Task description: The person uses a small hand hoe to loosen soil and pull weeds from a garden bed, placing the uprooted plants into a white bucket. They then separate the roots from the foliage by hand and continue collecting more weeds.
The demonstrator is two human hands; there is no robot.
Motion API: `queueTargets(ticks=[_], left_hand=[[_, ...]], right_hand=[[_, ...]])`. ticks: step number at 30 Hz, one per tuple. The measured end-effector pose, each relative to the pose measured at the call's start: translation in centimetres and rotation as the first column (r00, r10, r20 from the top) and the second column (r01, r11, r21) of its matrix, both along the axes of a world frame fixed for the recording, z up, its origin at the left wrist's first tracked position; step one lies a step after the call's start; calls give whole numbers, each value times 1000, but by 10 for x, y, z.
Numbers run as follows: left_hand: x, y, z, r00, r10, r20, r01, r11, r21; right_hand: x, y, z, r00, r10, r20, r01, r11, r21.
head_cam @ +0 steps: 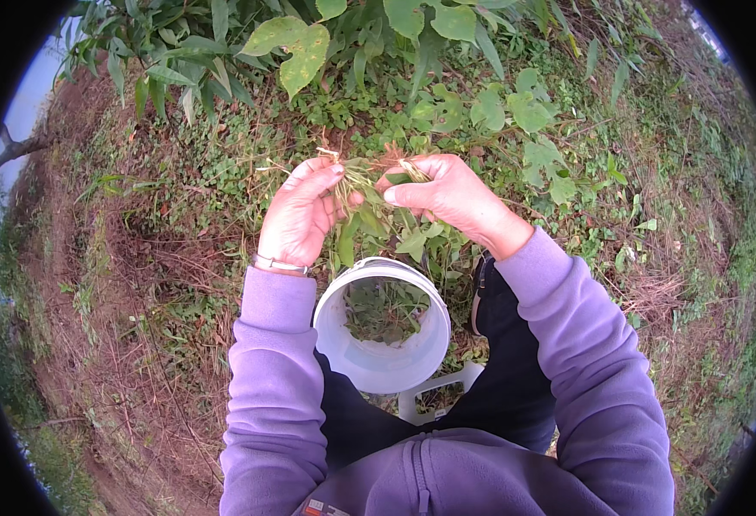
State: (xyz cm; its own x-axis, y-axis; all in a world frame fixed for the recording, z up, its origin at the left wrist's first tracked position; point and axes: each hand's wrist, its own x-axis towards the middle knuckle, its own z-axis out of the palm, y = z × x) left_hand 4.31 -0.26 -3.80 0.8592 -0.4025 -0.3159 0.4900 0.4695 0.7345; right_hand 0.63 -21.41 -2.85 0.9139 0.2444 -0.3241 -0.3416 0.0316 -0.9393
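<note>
A small bunch of uprooted green plants [366, 222] hangs between my two hands, its pale stem ends pointing up and its leaves drooping. My left hand [307, 209] pinches several thin stems between thumb and fingers. With thumb and forefinger, my right hand [445, 193] grips more stems [414, 171] and a leaf from the same greenery. Just below the hands stands a white plastic bucket [383, 380] between my legs. Picked green leaves and stems [387, 311] lie in its bottom. Parts of the stems are hidden behind my fingers.
Leafy branches [203, 58] overhang the ground ahead. Low green weeds [584, 213] grow around, with dry brown grass [152, 387] on the left slope. A white plastic frame [410, 405], perhaps a stool, shows behind the bucket. My shoe [479, 293] is right of the bucket.
</note>
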Motion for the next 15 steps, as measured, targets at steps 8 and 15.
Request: queueTargets(ticks=[8, 15], left_hand=[[2, 1, -2, 995, -48, 84, 48, 999, -7], [1, 1, 1, 990, -66, 123, 67, 998, -4]], right_hand=[[5, -3, -2, 996, -80, 30, 80, 997, -1], [3, 0, 1, 990, -129, 65, 126, 991, 43]])
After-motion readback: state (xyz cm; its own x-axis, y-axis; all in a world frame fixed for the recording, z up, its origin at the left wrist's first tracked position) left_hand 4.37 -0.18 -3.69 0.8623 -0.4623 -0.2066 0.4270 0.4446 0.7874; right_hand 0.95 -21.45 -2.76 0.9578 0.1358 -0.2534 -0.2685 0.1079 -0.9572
